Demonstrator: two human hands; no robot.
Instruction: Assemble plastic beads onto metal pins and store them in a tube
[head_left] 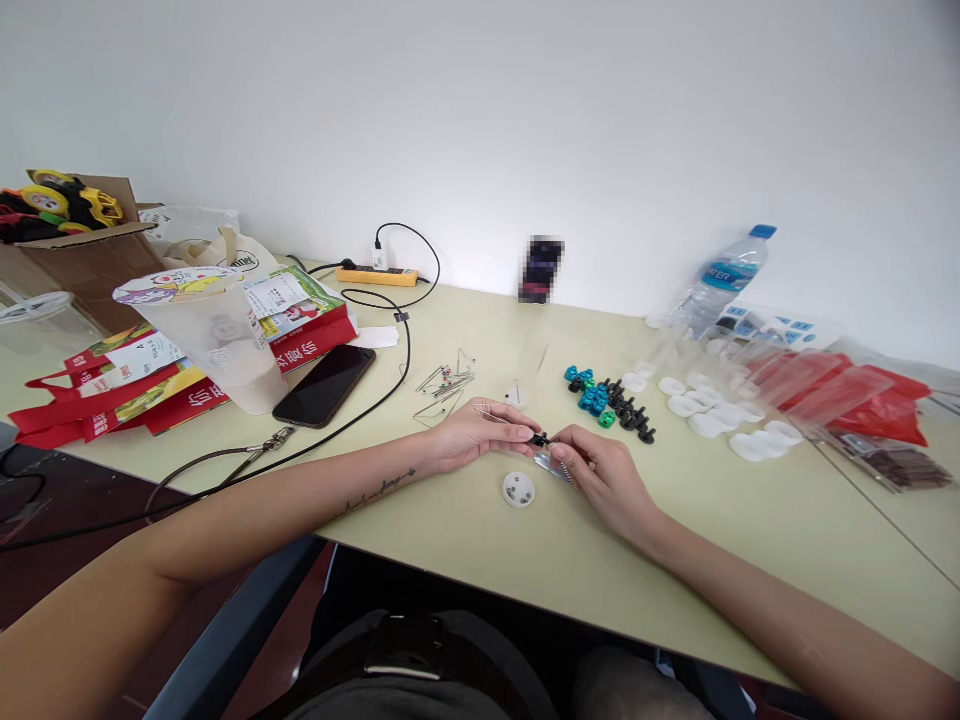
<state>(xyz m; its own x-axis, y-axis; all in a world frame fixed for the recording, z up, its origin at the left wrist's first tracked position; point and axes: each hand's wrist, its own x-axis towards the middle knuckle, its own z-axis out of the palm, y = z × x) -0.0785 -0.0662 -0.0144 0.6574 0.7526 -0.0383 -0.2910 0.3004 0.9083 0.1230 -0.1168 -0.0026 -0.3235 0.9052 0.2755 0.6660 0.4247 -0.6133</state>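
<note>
Near the table's middle, my left hand [480, 436] is closed in a pinch on a small black part [538, 439], with a thin wire also between its fingers. Against the same part, from the right, press the closed fingertips of my right hand [600, 470]. A clear strip with a ridged edge [553, 465] lies just below the fingers. In front of the hands sits a round white dish [518, 490] with several small metal pieces. Bent wires [448, 380] lie behind my left hand. Behind my right hand are blue-green parts [594, 399] and black pegs [634, 415].
White discs [705, 408], clear cups [799, 375], a red bag [885, 405] and a water bottle [724, 280] are at the right. At the left are a phone [324, 385], a tall cup [225, 345], a cable and a yellow power strip [386, 275].
</note>
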